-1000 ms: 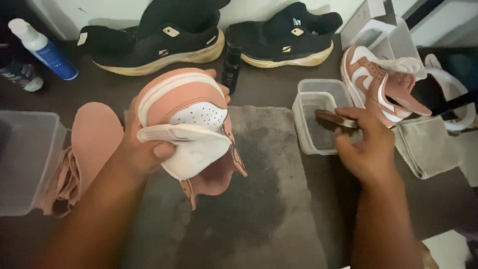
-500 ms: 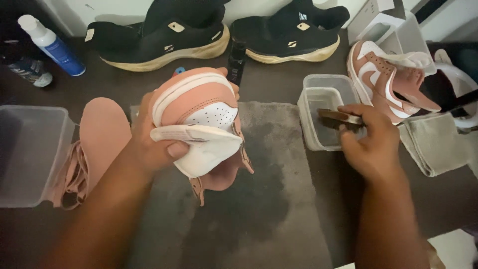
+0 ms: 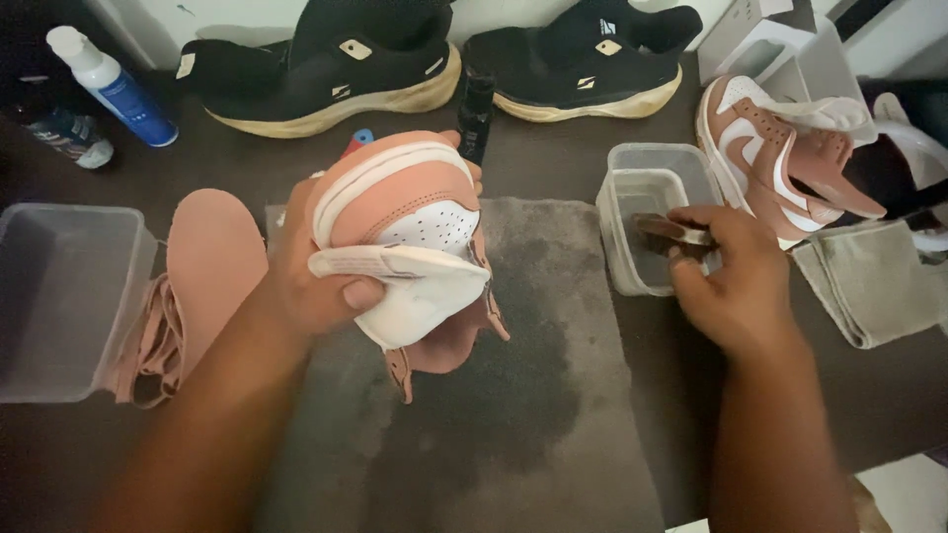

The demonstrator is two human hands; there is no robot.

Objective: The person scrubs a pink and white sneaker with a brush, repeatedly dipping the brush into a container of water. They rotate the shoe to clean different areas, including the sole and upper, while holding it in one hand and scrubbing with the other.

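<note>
While left hand [image 3: 316, 286] grips pink sneaker [image 3: 405, 247], right hand [image 3: 731, 281] clasps brush [image 3: 671, 230] — blue bottle [image 3: 114, 84] far-left.

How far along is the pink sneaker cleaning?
Done: laces and insole lie out beside the mat, which is damp-stained. In hand: left hand grips the pink sneaker; right hand dips a brush in the tub. Left: second pink sneaker, black pair.

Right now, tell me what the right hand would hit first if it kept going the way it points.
The right hand holds a brush aimed left into the small clear plastic container. Going on, the brush would probably meet the container's inner wall or bottom first; depth is hard to judge.
</note>
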